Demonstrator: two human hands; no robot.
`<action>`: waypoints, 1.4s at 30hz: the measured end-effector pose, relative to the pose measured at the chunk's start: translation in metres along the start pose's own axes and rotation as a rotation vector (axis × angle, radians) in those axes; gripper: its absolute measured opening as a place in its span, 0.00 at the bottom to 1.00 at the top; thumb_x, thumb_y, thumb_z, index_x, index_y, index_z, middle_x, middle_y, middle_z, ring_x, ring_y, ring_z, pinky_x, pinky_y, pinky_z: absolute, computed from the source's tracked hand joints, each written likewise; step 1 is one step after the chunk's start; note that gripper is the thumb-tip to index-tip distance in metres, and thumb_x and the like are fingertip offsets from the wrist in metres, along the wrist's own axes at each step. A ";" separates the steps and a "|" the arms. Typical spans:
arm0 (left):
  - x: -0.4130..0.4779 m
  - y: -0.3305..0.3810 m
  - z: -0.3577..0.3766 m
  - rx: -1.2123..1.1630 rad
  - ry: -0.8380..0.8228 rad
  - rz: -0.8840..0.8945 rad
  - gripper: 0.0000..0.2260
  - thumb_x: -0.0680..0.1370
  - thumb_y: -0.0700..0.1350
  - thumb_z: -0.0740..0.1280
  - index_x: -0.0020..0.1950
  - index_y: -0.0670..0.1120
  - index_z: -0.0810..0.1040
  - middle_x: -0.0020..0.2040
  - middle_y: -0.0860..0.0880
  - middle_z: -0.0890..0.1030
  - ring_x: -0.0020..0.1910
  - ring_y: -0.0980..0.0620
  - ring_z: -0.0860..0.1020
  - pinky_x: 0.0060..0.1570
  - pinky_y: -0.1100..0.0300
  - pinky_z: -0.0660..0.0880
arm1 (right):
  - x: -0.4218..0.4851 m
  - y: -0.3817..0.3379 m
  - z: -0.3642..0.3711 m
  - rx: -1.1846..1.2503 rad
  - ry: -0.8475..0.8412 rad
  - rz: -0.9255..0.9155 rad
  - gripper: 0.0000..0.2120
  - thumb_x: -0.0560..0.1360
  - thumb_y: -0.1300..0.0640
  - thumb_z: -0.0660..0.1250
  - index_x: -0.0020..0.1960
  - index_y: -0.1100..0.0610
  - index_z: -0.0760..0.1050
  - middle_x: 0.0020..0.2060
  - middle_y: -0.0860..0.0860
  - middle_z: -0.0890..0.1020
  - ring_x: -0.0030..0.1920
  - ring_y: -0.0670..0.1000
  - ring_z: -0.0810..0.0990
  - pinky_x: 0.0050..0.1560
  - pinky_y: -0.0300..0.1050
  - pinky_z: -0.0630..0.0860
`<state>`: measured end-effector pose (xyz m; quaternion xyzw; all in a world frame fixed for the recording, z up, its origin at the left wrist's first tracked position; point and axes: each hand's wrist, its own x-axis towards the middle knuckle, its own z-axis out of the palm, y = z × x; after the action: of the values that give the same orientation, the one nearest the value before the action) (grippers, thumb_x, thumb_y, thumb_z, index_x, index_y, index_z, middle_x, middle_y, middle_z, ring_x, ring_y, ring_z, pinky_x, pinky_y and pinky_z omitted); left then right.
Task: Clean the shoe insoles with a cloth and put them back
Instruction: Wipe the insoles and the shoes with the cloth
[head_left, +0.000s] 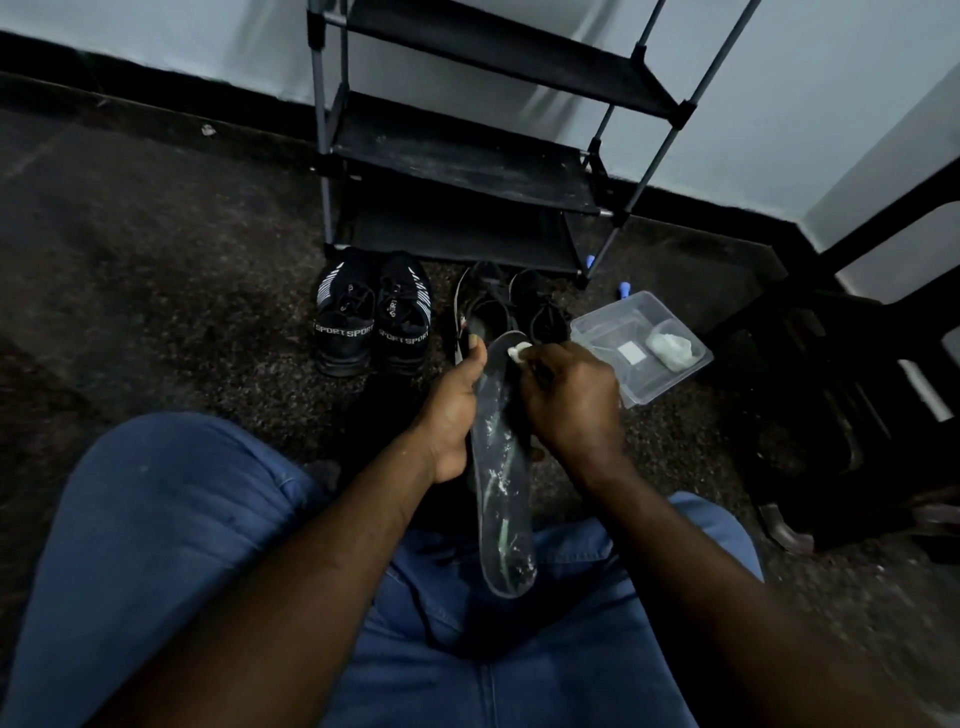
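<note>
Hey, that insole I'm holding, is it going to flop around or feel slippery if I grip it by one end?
Probably only mildly floppy: the insole stays fairly straight beyond the left hand, though its near end is unsupported. Likely light, since it looks thin. Possibly slick: shiny, wet-looking streaks show on its surface, so grip firmly.

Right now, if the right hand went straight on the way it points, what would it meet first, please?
Probably the black shoe beyond the insole, though the right hand may pass above it.

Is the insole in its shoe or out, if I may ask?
Out: the left hand holds the insole, apart from the shoes.
</note>
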<state>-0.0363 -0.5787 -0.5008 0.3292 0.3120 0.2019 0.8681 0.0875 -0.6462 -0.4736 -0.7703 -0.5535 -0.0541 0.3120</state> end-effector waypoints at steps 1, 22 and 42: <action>0.000 0.001 -0.001 -0.017 -0.001 0.000 0.31 0.82 0.68 0.53 0.62 0.45 0.81 0.50 0.44 0.86 0.47 0.48 0.85 0.42 0.57 0.81 | -0.002 -0.001 0.002 0.006 -0.013 -0.017 0.09 0.76 0.57 0.73 0.55 0.55 0.85 0.46 0.52 0.84 0.43 0.52 0.83 0.47 0.44 0.79; 0.001 0.001 -0.004 0.065 0.040 0.023 0.37 0.78 0.74 0.50 0.65 0.48 0.81 0.61 0.41 0.84 0.61 0.44 0.82 0.63 0.45 0.78 | 0.001 -0.014 0.010 0.086 -0.052 -0.086 0.09 0.73 0.59 0.72 0.53 0.52 0.84 0.47 0.48 0.84 0.45 0.47 0.81 0.47 0.38 0.75; 0.006 0.003 -0.004 0.080 0.072 0.056 0.44 0.75 0.78 0.46 0.66 0.47 0.82 0.61 0.41 0.84 0.64 0.43 0.81 0.65 0.45 0.76 | -0.007 0.001 0.007 0.016 -0.109 0.022 0.11 0.76 0.57 0.71 0.58 0.51 0.82 0.48 0.49 0.85 0.45 0.51 0.83 0.46 0.45 0.79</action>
<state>-0.0352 -0.5717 -0.5033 0.3647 0.3416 0.2252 0.8364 0.0835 -0.6481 -0.4825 -0.7757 -0.5615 -0.0041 0.2881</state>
